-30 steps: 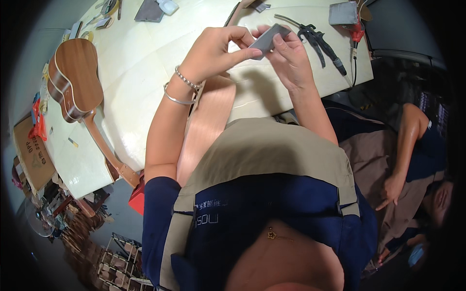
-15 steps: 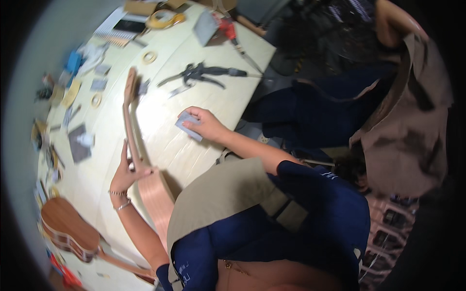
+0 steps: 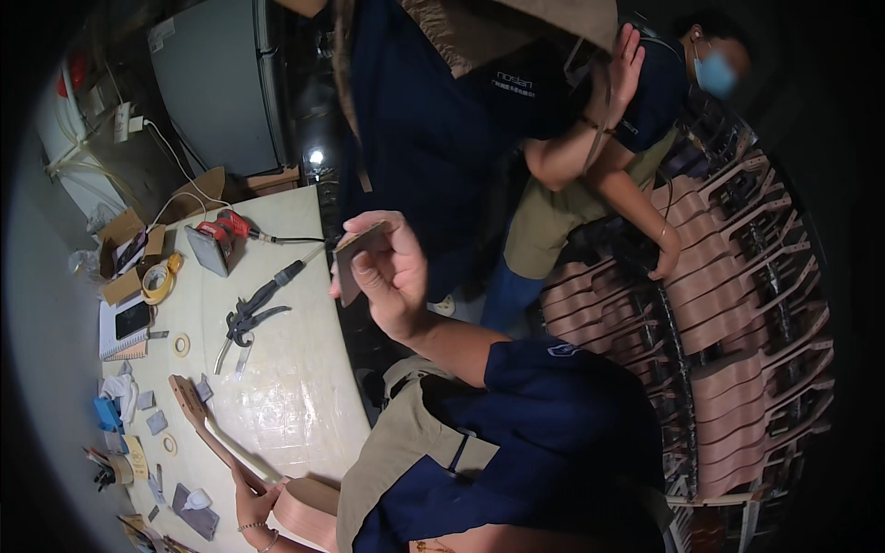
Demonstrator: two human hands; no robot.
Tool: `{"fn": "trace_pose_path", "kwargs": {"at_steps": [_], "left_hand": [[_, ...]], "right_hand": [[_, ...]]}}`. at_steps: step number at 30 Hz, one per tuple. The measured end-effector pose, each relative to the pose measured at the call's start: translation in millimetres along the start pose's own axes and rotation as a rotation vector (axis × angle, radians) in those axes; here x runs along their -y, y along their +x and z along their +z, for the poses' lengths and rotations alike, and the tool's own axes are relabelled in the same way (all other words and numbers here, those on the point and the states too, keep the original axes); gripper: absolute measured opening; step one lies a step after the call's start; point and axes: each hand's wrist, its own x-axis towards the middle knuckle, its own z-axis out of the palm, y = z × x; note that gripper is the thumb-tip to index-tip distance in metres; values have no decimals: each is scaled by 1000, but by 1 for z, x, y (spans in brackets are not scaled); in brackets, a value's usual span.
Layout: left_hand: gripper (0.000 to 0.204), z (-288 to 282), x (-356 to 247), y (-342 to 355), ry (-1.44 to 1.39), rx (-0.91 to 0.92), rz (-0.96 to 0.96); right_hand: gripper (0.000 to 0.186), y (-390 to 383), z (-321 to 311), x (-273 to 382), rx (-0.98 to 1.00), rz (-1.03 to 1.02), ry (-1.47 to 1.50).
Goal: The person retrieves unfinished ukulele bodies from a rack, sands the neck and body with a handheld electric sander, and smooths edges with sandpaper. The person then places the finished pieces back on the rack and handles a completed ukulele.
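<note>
My right hand (image 3: 398,281) is raised past the table's right edge. It pinches a flat grey-brown piece of sandpaper (image 3: 348,269) between thumb and fingers. Low in the view, my left hand (image 3: 255,504) is closed round the neck of an unpainted wooden ukulele (image 3: 307,509), where the neck meets the body. The headstock (image 3: 187,398) points away over the table. Part of the ukulele's body is hidden behind my apron, and the left fingertips are hidden by the neck.
On the white table (image 3: 295,387) lie an air blow gun (image 3: 247,318), a red sander (image 3: 217,241), tape rolls (image 3: 159,281) and sanding pieces. A co-worker in a dark blue shirt (image 3: 433,120) stands close beyond my right hand. Another person (image 3: 590,194) reaches to racks of ukulele bodies (image 3: 728,405).
The view has swung right, bringing the co-workers and racks into sight. My right hand has lifted off above the table with the sandpaper. My left hand still grips the ukulele.
</note>
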Motion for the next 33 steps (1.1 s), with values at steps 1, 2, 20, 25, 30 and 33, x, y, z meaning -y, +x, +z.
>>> {"fn": "trace_pose_path", "kwargs": {"at_steps": [1,2,20,25,30,33], "left_hand": [[116,-3,2,6,41,27,-27],[115,-6,4,8,79,34,-57],[96,7,38,29,40,54,-95],[108,9,22,21,61,37,-70],[112,10,4,26,143,104,-87],[114,-2,-22,12,215,98,-95]], "right_hand": [[29,-4,-6,6,-42,10,-10],[30,-8,-13,11,-48,34,-39],[23,58,-176,135,-618,-437,411],[25,55,-135,122,-505,-550,261],[29,19,-45,68,-65,-359,75],[34,4,-2,32,240,115,80]]}}
